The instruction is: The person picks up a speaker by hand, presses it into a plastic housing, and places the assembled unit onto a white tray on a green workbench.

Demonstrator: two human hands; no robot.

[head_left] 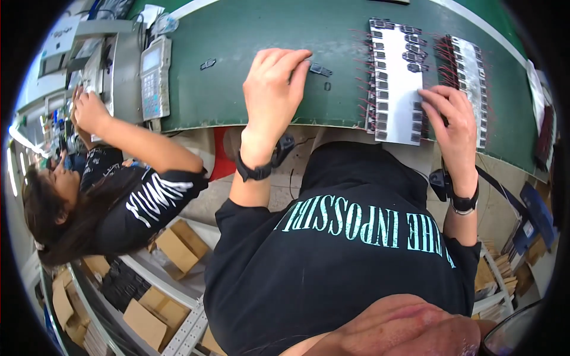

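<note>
My left hand (274, 86) is over the green work table, thumb and forefinger closed together. A dark speck shows at their tips, too small to name. Beside them lies a small dark part (320, 70), with a tiny black rectangular ring (327, 86) just below it. My right hand (452, 115) reaches to the right edge of a white board (396, 89), its thumb and forefinger apart, close to the board's right row. Small black square modules (381, 98) with thin red wires line the board's left edge, and several more (414, 50) sit along its right side.
A second board (472, 77) with wired modules lies to the right. Another small dark part (208, 63) is on the table (237, 35) at left, near a grey keypad device (155, 80). A co-worker (148, 196) works at the far left. Cardboard boxes (181, 246) stand below.
</note>
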